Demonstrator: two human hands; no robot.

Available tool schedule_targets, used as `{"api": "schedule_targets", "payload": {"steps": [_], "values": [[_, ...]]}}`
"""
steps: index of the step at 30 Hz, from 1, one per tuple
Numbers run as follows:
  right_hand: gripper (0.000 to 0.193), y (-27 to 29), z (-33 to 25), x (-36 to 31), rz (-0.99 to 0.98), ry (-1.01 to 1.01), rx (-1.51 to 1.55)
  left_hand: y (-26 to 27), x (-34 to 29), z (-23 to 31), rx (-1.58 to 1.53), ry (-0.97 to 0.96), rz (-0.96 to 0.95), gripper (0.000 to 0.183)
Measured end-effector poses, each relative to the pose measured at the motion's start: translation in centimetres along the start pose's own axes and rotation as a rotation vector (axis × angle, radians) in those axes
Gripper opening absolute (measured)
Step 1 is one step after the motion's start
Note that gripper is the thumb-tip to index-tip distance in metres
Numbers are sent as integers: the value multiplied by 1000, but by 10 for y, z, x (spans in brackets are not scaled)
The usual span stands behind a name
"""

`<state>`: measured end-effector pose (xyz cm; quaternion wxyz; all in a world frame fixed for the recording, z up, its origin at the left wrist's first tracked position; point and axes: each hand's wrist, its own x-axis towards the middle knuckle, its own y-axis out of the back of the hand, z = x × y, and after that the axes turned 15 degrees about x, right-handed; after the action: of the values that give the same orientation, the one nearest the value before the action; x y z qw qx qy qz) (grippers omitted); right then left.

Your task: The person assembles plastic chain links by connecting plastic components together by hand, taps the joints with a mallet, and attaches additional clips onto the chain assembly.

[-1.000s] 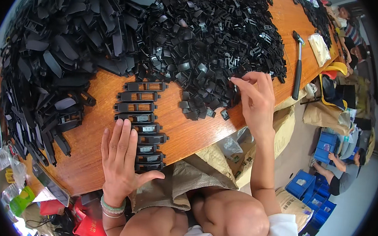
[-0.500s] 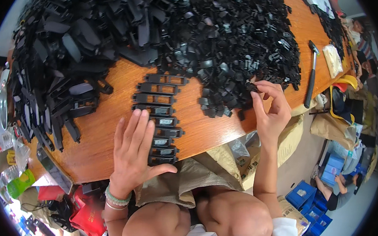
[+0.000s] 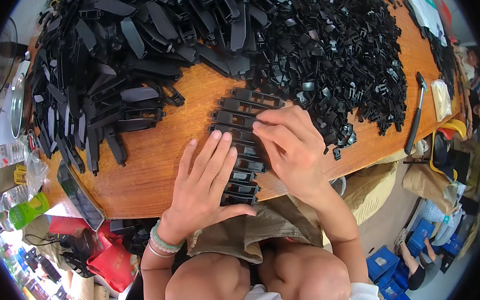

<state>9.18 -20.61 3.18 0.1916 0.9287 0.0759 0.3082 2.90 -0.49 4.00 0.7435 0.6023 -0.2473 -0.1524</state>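
Note:
A column of black rectangular plastic frames (image 3: 233,119) lies side by side on the wooden table in front of me; several of the nearer ones hold small dark inserts. My left hand (image 3: 199,189) rests flat along the column's left side, fingers stretched out and thumb spread at the near end. Over the column's right side, my right hand (image 3: 297,153) pinches with thumb and forefinger at one of the farther frames. Whatever is between those fingertips is hidden. Just beyond that hand spreads a heap of small black plastic clips (image 3: 333,62).
Long black plastic covers (image 3: 131,39) are heaped at the far left. A hammer (image 3: 416,114) and a pale packet (image 3: 441,100) lie on the right of the wooden table (image 3: 144,191). A dark flat device (image 3: 78,195) sits at the left edge. Brown cloth (image 3: 262,228) hangs over my lap.
My right hand has moved left from the small-clip heap to the column of frames, still pinching. My left hand stays flat on the column. The whole view has shifted slightly.

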Motion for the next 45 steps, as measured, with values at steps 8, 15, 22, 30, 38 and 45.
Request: {"api": "schedule_targets", "payload": {"steps": [8,15,22,30,38,45], "values": [[24,-5,1,-4,-39,79,-87,-2,0,0,-15,-2,-2,99],[32,-9,0,-7,-130,101,-179,0,-2,2,-1,-5,-15,99],[38,4,-9,-5,-86,90,-237,4,4,5,39,-14,-3,100],[28,106,23,-43,337,-169,-591,-7,-2,3,55,-10,-20,105],[28,142,43,-46,165,-120,-693,8,-3,-4,112,-13,-11,106],[27,140,47,-53,250,27,-558,26,27,-12,173,-46,-43,99]]}}
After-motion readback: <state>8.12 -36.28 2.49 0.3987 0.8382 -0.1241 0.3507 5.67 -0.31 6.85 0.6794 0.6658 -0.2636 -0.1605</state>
